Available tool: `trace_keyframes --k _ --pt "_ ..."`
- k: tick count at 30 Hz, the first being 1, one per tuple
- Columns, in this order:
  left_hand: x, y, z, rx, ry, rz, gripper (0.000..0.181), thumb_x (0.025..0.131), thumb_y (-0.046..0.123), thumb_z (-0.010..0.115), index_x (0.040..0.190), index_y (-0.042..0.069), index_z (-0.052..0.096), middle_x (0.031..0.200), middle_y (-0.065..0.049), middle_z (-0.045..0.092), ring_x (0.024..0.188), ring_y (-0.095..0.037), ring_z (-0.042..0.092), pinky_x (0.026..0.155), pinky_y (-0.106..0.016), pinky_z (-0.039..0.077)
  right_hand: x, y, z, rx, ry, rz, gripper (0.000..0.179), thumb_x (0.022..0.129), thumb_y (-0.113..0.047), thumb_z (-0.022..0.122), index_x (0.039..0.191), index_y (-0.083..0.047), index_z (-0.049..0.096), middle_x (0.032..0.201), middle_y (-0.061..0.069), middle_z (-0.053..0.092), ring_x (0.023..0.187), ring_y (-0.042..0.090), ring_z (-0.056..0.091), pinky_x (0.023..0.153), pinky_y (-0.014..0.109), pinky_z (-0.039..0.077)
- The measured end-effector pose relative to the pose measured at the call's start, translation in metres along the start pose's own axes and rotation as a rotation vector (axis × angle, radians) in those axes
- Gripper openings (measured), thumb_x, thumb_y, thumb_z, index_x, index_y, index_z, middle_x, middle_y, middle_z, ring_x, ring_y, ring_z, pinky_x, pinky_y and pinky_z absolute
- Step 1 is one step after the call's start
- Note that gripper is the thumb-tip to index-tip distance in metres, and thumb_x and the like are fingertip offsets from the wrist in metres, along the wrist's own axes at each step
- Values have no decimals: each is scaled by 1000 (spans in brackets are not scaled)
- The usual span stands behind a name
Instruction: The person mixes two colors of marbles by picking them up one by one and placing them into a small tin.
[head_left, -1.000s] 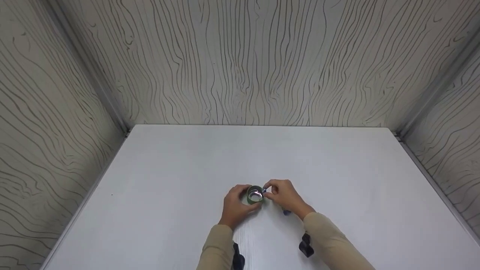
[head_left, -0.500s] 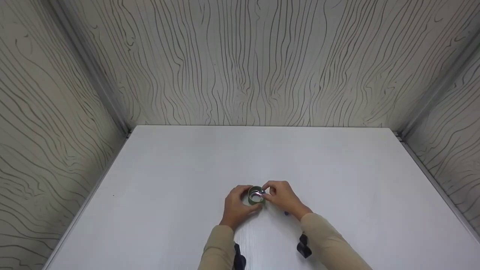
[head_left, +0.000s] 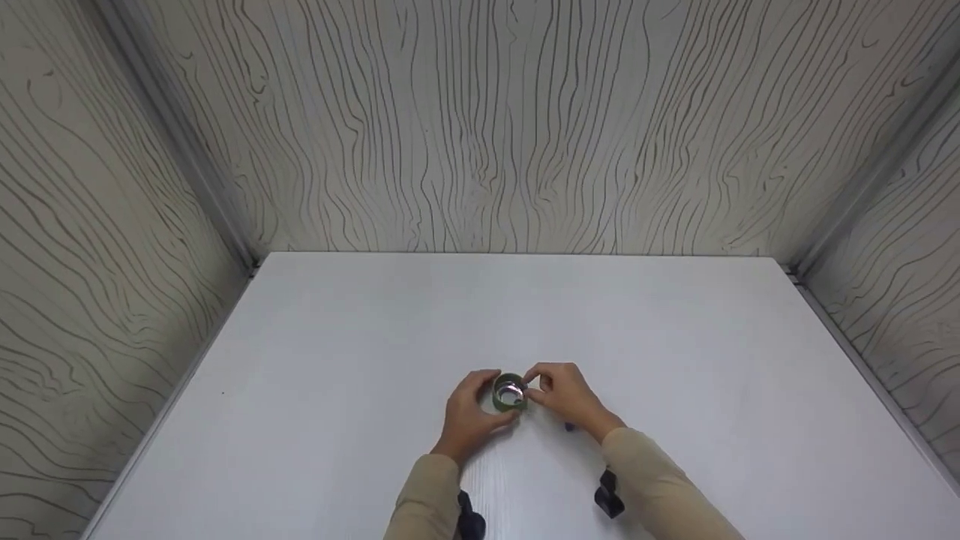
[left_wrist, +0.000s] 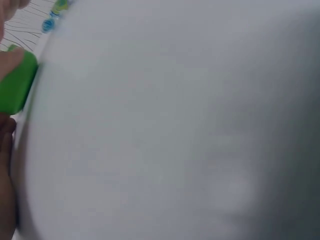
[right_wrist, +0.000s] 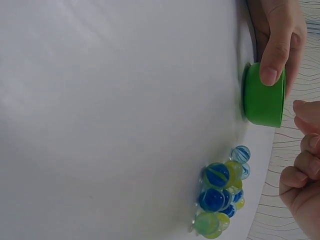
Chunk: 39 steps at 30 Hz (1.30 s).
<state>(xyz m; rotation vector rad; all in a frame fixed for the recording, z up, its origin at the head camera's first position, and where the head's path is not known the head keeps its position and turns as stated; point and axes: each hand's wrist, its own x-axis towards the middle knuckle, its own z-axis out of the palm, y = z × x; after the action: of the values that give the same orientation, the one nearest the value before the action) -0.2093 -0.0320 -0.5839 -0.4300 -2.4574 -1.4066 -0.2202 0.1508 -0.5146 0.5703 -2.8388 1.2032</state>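
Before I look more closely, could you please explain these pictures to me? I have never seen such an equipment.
There is no robot here: one person works with two bare hands. The wide view comes from a camera on the person's head, looking forward and down. The other two come from cameras worn on each wrist; the black pieces near the cuffs are probably these.

The left hand holds a green cup on a white table. The right hand is at the cup's rim with fingers bent; I cannot tell whether it pinches anything. The right wrist view shows a group of marbles, blue, green and yellow, beside the cup. The left wrist view shows mostly table.
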Motion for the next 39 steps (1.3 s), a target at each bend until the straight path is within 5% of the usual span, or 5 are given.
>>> trace_keyframes --k 13,28,39 --pt "4 8 -4 -145 -145 -146 76 69 21 85 134 1 51 135 -14 58 130 -29 54 115 -43 42 -7 18 -30 -14 29 98 13 85 -5 68 96 1 70 58 -5 44 53 1 35 50 14 34" --pt "5 11 1 -169 -102 -165 69 68 18 86 129 3 56 130 -13 62 126 -30 57 113 -43 44 -18 41 -48 -45 67 257 14 85 -5 68 98 0 70 63 -3 45 59 7 39 53 15 32" --pt "6 11 2 -195 -105 -232 68 67 17 86 128 7 58 129 -10 64 125 -27 58 113 -43 44 -19 47 -49 -59 66 281 13 86 -5 67 98 -1 70 64 -1 47 62 10 41 53 16 32"
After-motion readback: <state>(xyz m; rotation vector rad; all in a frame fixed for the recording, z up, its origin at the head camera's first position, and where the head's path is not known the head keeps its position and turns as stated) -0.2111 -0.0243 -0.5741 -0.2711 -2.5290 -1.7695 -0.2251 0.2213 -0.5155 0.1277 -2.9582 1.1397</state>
